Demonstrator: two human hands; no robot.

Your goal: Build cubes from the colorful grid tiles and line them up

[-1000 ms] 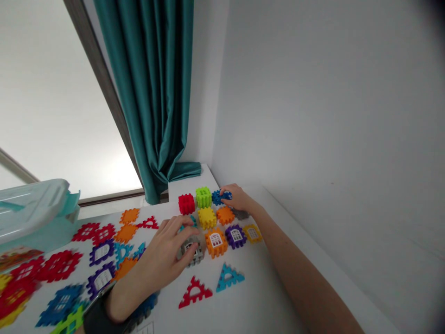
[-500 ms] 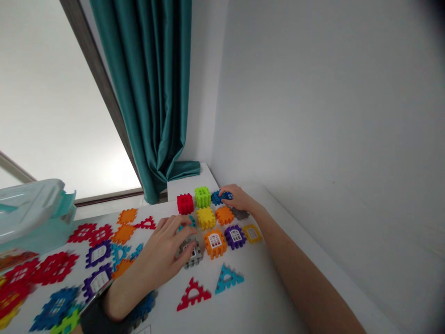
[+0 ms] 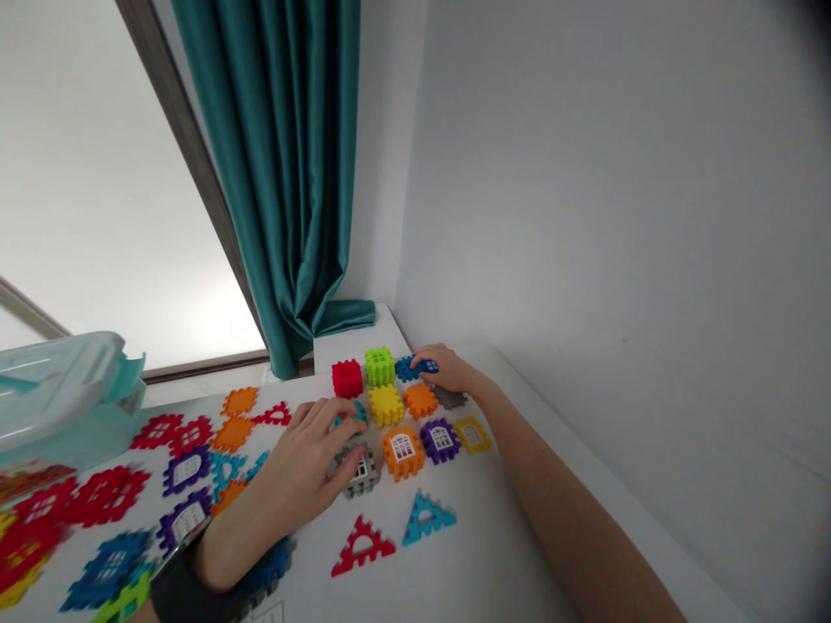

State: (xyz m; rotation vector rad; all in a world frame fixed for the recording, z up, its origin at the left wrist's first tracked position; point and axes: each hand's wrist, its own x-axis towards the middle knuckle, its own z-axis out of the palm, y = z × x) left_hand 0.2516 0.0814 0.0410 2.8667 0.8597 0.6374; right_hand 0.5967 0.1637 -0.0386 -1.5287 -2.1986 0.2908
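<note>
My left hand (image 3: 305, 459) curves over a grey window block (image 3: 361, 472), its fingertips and thumb on the block's sides, with a small teal piece (image 3: 349, 417) just under the fingers. My right hand (image 3: 449, 369) grips a blue block (image 3: 409, 369) at the far end of a group of toy waffle blocks. Next to it sit a red cube (image 3: 347, 378), a lime cube (image 3: 380, 366), a yellow cube (image 3: 386, 405), an orange piece (image 3: 421, 401) and an orange window cube (image 3: 402, 452). A grey flat piece (image 3: 449, 398) lies partly under my right wrist.
Flat red, orange, purple, teal and blue pieces lie on the white table (image 3: 473, 536) left of my left arm. Red and teal triangles (image 3: 362, 547) sit nearby. A pale plastic box (image 3: 58, 389) stands far left, a white wall runs right, and a teal curtain (image 3: 279, 173) hangs behind.
The view has shifted slightly. My left hand has eased a little around the grey block, and the blue block under my right hand looks slightly turned.
</note>
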